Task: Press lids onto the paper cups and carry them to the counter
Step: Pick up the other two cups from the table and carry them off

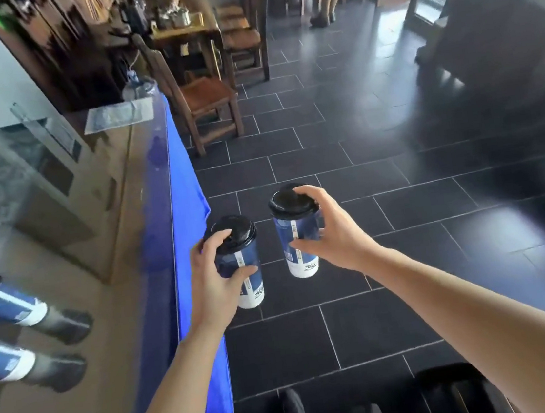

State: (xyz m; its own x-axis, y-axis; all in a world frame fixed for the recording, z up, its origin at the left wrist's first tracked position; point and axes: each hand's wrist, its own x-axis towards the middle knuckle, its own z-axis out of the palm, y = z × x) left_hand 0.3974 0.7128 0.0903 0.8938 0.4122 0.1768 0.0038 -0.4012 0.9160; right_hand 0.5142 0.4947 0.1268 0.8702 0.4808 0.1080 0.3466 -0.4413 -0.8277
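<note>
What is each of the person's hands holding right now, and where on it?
The left hand grips one lidded cup around its upper body; the right hand grips another lidded cup, fingers reaching its lid.

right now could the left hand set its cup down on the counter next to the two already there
Probably yes. The left hand holds its lidded cup just off the blue counter edge, and the counter top beyond it looks bare beside the two cups standing there.

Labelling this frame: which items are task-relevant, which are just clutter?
Job: left hand holding lidded cup; right hand holding second lidded cup; counter; two lidded cups on counter.
Clutter: wooden chair; paper sheet.
</note>
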